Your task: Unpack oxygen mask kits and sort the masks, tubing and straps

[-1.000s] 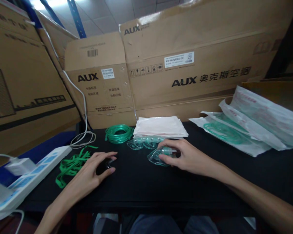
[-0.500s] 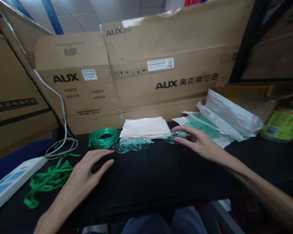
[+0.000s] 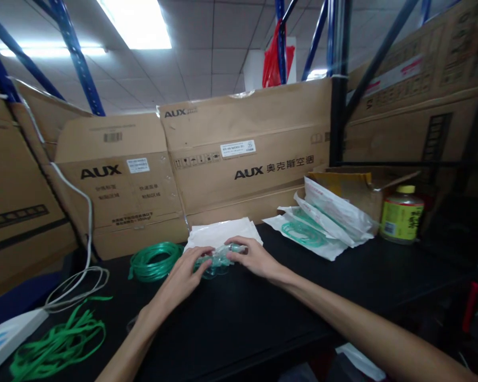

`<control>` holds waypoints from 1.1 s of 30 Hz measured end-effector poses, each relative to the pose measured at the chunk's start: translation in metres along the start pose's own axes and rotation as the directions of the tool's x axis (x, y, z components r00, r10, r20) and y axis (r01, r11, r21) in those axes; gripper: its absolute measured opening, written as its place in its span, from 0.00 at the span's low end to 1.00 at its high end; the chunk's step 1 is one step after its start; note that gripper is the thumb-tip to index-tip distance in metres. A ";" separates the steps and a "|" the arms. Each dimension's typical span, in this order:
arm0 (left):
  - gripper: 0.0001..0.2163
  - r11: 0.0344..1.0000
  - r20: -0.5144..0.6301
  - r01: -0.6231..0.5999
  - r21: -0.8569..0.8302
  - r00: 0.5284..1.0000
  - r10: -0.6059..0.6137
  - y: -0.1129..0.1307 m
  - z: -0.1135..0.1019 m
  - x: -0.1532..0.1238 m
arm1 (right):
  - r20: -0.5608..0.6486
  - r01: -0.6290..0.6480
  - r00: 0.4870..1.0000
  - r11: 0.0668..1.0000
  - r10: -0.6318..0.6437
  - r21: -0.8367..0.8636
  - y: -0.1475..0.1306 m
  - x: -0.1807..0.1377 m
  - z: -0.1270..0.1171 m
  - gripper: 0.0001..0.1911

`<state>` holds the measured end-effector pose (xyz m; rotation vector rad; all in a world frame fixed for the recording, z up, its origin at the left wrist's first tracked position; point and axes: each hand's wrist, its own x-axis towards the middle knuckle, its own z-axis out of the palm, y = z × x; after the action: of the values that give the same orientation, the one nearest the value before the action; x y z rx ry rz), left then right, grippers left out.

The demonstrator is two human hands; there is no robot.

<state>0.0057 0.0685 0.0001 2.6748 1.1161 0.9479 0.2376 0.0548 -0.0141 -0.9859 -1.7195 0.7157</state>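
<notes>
Clear masks [image 3: 220, 260]: right hand [image 3: 258, 259] pinching right end; left hand [image 3: 186, 275] curled at left end, whether gripping, cannot tell.

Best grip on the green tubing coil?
I'd pinch the near-left side of the green tubing coil from above, one side of the grip going into its open middle. It lies flat as a thick ring, cardboard stands behind it, and the left hand crowds its right edge.
</notes>
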 end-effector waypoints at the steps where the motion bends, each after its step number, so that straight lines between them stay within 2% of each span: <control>1: 0.14 1.000 -0.006 0.003 -0.010 1.000 -0.004 -0.001 0.001 -0.002 | -0.010 -0.010 1.000 1.000 0.010 0.001 0.003 -0.001 0.002 0.16; 8: 0.14 0.996 -0.023 0.004 -0.092 1.000 -0.006 -0.008 0.005 -0.005 | -0.057 -0.124 0.990 0.990 0.128 0.069 0.013 -0.004 0.007 0.22; 17: 0.12 0.990 -0.038 -0.009 -0.137 0.999 0.004 -0.023 0.015 -0.005 | -0.017 -0.233 0.970 0.940 0.244 0.248 0.009 -0.007 0.014 0.29; 21: 0.11 0.989 -0.030 -0.014 -0.146 0.999 0.010 -0.022 0.014 -0.005 | -0.007 -0.287 0.952 0.896 0.307 0.340 0.008 -0.006 0.014 0.27; 27: 0.12 0.987 -0.037 -0.017 -0.161 0.999 0.011 -0.022 0.014 -0.006 | 0.107 -0.347 0.934 0.800 0.340 0.490 0.004 -0.007 0.018 0.23; 33: 0.14 0.986 -0.043 -0.029 -0.166 0.999 0.022 -0.025 0.016 -0.007 | 0.085 -0.359 0.927 0.802 0.364 0.477 0.010 -0.005 0.021 0.23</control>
<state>-0.0041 0.0847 -0.0238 2.5528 0.9650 1.0548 0.2213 0.0548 -0.0314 -0.9570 -1.2452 1.3183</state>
